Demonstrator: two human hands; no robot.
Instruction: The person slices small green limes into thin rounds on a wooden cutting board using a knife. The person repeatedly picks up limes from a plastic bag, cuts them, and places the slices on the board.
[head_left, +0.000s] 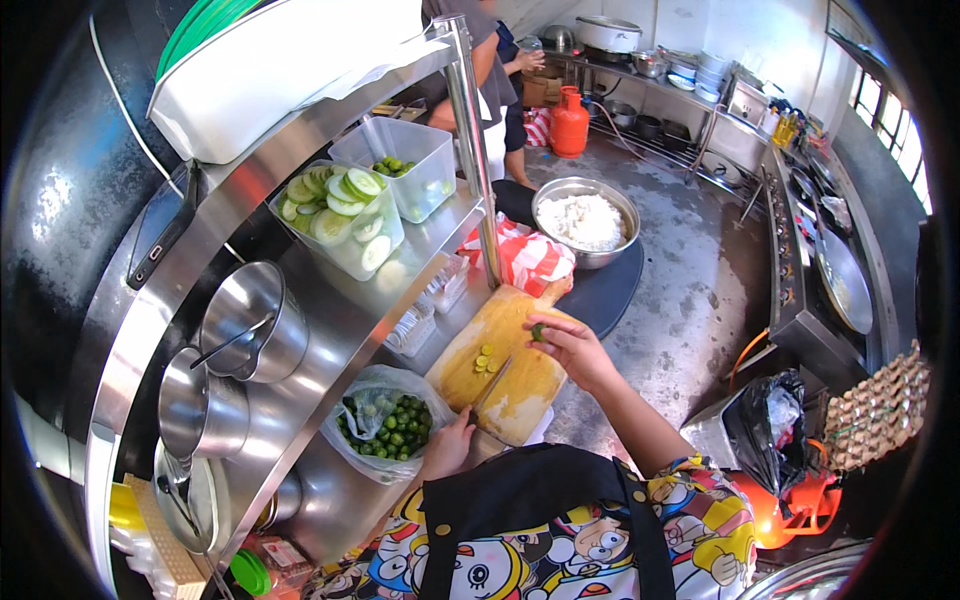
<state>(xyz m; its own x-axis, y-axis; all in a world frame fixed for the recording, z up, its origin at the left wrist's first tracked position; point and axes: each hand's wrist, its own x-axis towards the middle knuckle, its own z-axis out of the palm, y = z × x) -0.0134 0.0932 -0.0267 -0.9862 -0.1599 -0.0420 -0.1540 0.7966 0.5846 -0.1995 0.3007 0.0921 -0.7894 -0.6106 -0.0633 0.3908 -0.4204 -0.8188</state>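
My left hand (450, 444) is closed on the handle of a knife (493, 386), whose blade lies over a worn wooden cutting board (457, 341). Between the fingertips of my right hand (571, 346) is a small green citrus fruit (538, 332), held above the board's right side. Several cut citrus pieces (486, 358) lie on the board, left of the blade. An open clear plastic bag (439, 394) full of whole green citrus fruits (394, 427) stands beside my left hand. On the shelf above, plastic containers hold cucumber slices (330, 206) and small green fruits (394, 166).
Steel pots (255, 322) stand on the left shelf. Beyond the board are a red-and-white striped bag (525, 259) and a steel bowl of rice (585, 221). A shelf post (474, 150) rises near them. Stoves (795, 300) line the right; people (480, 82) stand farther back.
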